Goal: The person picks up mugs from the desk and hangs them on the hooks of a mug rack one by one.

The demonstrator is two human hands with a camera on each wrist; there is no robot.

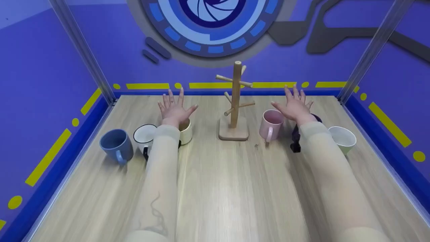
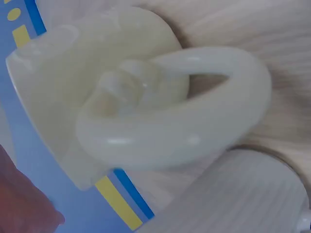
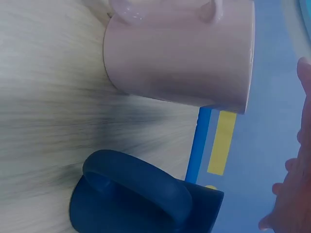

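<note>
Because the cream mug [image 1: 187, 135] and pink mug [image 1: 274, 130] look glazed and hard, we judge them rigid, smooth, moderately heavy and breakable, best lifted by a handle [image 1: 269, 133] like the pink one's. They stand upright on the table [image 1: 215, 188], either side of the wooden rack [image 1: 235, 107]. With both arms [image 1: 163, 174] outstretched, our left hand [image 1: 175, 112] and right hand [image 1: 295, 108] hang well apart in the air, fingers straight and spread, gripping nothing, pointing toward the back wall [image 1: 111, 53].

Head view bright; pale wood-grain tabletop [image 1: 218, 201] glares, soft shadow beside my beige right sleeve [image 1: 336, 178]. Left wrist view dimmer; my bare left hand [image 2: 24, 201] seems blurred.
</note>
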